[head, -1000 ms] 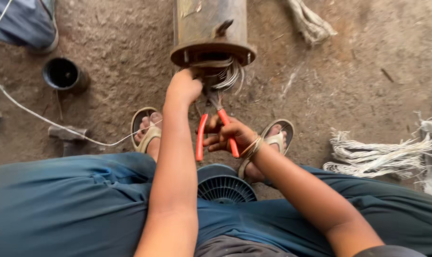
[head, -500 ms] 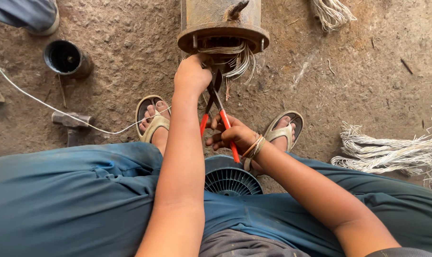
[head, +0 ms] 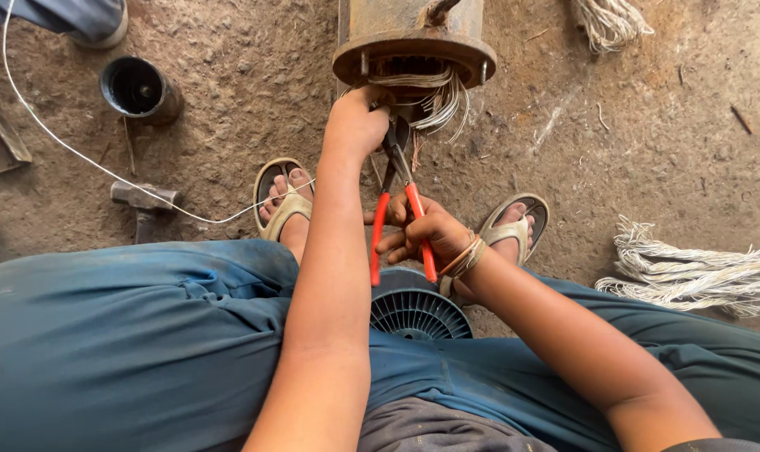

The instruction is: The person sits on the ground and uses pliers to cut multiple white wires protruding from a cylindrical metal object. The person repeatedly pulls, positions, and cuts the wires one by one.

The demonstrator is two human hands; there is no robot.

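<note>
Packed brown dirt floor (head: 648,151) fills the scene, with a rusty cylindrical metal motor housing (head: 412,38) lying at twelve o'clock, pale wire strands (head: 434,96) spilling from its open end. Stretched straight out, the left hand (head: 359,121) is closed around those strands at the rim. At the centre, the right hand (head: 426,234) grips orange-handled pliers (head: 396,209), handles narrowly spread, tips pointing into the housing. A black ribbed fan cover (head: 417,310) sits between the knees.
</note>
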